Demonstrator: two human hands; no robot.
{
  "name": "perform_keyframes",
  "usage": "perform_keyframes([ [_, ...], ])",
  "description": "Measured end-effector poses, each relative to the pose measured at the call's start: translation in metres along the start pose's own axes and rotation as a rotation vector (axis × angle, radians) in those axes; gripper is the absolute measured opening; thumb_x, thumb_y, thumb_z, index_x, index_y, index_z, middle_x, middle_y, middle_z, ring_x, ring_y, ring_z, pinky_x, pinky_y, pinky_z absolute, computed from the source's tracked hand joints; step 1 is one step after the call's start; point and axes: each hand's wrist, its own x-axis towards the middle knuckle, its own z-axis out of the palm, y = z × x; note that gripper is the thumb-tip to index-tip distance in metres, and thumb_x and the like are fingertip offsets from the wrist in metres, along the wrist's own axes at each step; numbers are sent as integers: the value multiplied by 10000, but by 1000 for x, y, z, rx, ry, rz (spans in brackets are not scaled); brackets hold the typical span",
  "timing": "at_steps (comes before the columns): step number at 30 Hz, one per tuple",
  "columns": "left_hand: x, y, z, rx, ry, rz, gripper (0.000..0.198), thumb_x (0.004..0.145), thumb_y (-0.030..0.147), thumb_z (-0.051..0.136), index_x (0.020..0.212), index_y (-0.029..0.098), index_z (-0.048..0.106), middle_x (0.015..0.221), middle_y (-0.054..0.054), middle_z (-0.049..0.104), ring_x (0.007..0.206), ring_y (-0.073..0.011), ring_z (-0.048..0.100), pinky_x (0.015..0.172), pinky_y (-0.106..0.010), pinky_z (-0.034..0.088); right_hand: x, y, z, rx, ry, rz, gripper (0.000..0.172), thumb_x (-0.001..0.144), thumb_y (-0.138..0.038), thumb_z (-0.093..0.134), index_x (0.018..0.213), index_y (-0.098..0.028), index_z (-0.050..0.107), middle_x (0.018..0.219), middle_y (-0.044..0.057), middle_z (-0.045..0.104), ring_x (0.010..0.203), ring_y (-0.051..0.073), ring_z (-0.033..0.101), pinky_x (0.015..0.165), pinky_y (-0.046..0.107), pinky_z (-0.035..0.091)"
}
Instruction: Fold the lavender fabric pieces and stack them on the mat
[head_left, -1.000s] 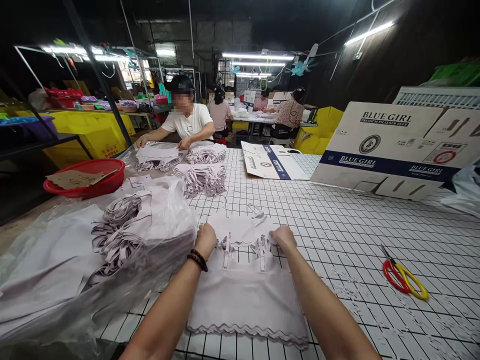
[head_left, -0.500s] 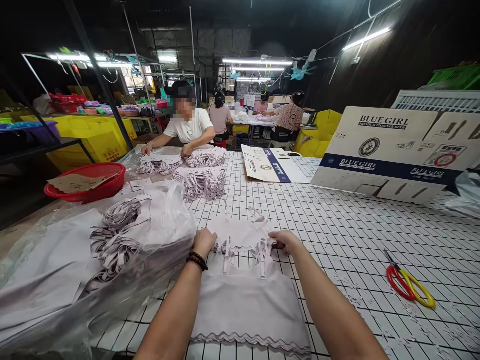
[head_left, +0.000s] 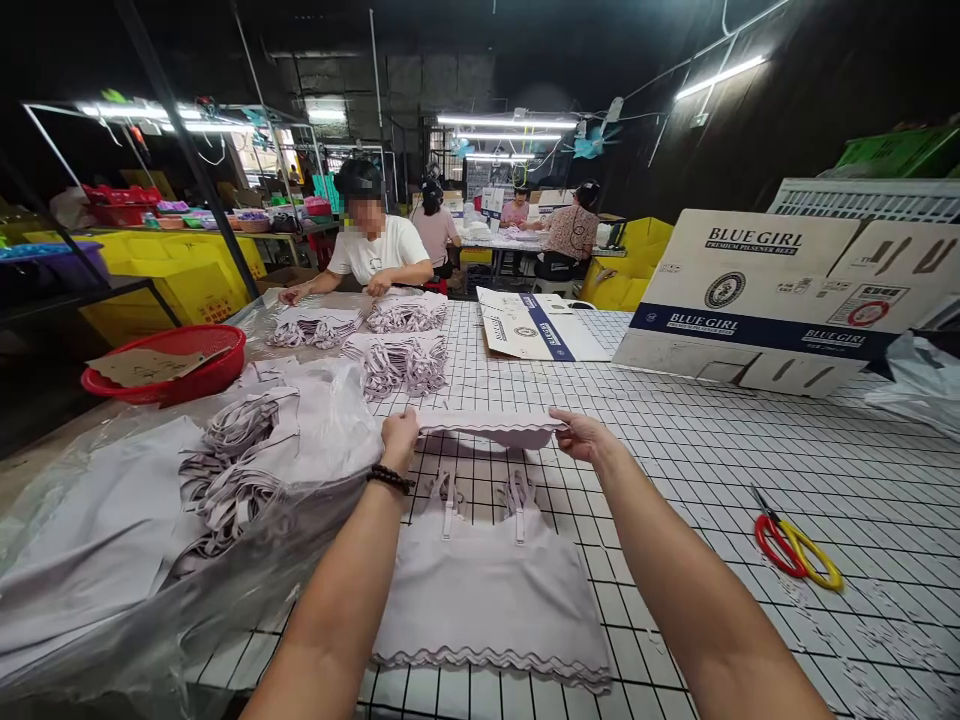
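Note:
A pale lilac strappy top (head_left: 487, 590) with a scalloped hem lies flat on the gridded table in front of me. Beyond it, a second lilac garment (head_left: 487, 428) is lifted off the table, its scalloped edge stretched between my hands. My left hand (head_left: 399, 435), with a dark bead bracelet on the wrist, pinches its left corner. My right hand (head_left: 581, 435) pinches its right corner. Both hands hover just past the straps of the flat top.
Left of me a clear plastic bag (head_left: 150, 520) holds stacked lilac garments, and a red basin (head_left: 169, 362) stands behind it. Red and yellow scissors (head_left: 796, 545) lie at right. Flattened Blue Girl cartons (head_left: 772, 300) stand at back right. A person (head_left: 371, 250) works with garment piles across the table.
Both hands moved away from me and lifted the far garment off the table by its corners; before, they rested at the straps of the flat top.

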Motion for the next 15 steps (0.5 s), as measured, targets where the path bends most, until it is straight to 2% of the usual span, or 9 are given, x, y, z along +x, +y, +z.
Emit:
perform_keyframes([
  [4,-35,-2,-17,-151,-116,-26,326,914,316,367,973,92,598,816,-97,682,578,-131,648,520,-233,528,-38,5,-13,-45,-39,-8,77,805,-146,619,756,-145,560,517,-48,458,388,20,289,293,118,229],
  [7,-76,-22,-42,-210,-218,-19,225,863,333,479,881,135,584,709,-30,648,498,-126,614,465,-236,515,-73,30,-37,-119,-80,-34,161,759,-224,682,714,-163,541,561,-33,492,416,28,329,305,129,250],
  [9,-105,-45,-60,-184,-292,-23,194,842,341,504,830,155,555,604,10,603,436,-125,582,414,-229,485,-96,60,-54,-173,-83,-24,256,726,-296,710,668,-186,487,534,-47,470,404,29,309,313,140,235],
  [11,-129,-71,-73,-97,-364,-90,168,847,334,484,822,171,516,524,38,558,375,-125,546,368,-219,445,-114,98,-66,-245,-88,24,331,694,-356,719,641,-202,431,491,-70,436,374,22,265,321,153,195],
  [13,-146,-98,-78,3,-428,-177,144,855,323,455,816,186,478,526,50,546,363,-132,546,348,-220,424,-127,136,-70,-317,-77,95,374,669,-399,710,625,-216,386,429,-95,368,348,26,234,330,169,141],
  [15,-157,-119,-77,93,-440,-233,145,857,333,440,809,198,453,566,55,546,375,-134,560,347,-223,420,-134,166,-70,-368,-32,113,377,653,-417,692,618,-223,370,397,-109,317,335,33,224,344,186,124],
])
